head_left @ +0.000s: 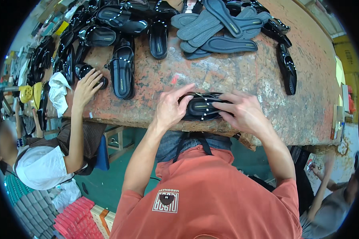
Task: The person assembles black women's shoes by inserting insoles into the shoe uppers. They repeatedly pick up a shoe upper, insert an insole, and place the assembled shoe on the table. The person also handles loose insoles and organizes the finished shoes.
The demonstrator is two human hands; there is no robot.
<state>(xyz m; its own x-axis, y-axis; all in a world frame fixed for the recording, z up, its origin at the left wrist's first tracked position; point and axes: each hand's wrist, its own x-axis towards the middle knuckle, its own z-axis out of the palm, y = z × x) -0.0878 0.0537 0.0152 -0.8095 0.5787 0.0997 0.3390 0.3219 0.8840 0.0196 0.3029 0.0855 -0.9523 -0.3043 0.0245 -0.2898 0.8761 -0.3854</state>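
A black shiny shoe with pearl-studded straps [202, 106] lies lengthwise near the table's front edge, in front of my body. Its dark insole shows between the straps. My left hand [173, 105] grips one end, thumb on the inner side and fingers around the far rim. At the other end my right hand [241, 110] is closed on the shoe, fingertips reaching into its opening. Beyond the shoe, a heap of loose grey insoles [203, 30] is piled at the back of the table, some lying crosswise on others.
Many black shoes [123, 69] crowd the worn table [155, 87] at the back left. A single black shoe [287, 67] lies at the right. A co-worker's hand [91, 83] touches a shoe on the left, beside a white cloth [59, 93]. Another person [331, 203] is at lower right.
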